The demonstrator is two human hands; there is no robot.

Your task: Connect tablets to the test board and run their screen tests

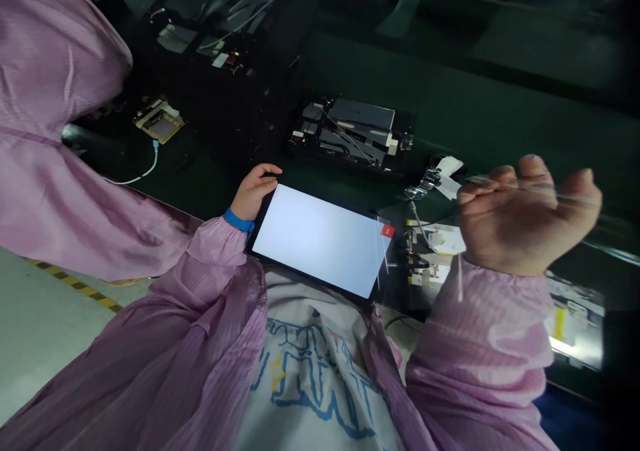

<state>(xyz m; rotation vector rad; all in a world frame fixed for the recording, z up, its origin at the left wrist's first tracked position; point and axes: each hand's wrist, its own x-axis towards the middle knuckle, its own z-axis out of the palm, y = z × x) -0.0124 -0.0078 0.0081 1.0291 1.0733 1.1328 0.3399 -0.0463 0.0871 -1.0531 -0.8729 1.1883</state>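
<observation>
A tablet with a lit, blank white screen lies tilted in front of my body, a red tab at its upper right corner. My left hand, with a blue band at the wrist, holds the tablet's upper left corner; some fingers are hidden behind it. Raised to the right, away from the tablet, my right hand has its palm up and its fingers curled. Thin clear film stretches across these fingers, apparently gripped by them. Its full outline is hard to make out.
An opened tablet body lies on the dark table beyond. Circuit boards and a small cabled part sit at right. Another board with a white cable is at left, near a person in a pink sleeve.
</observation>
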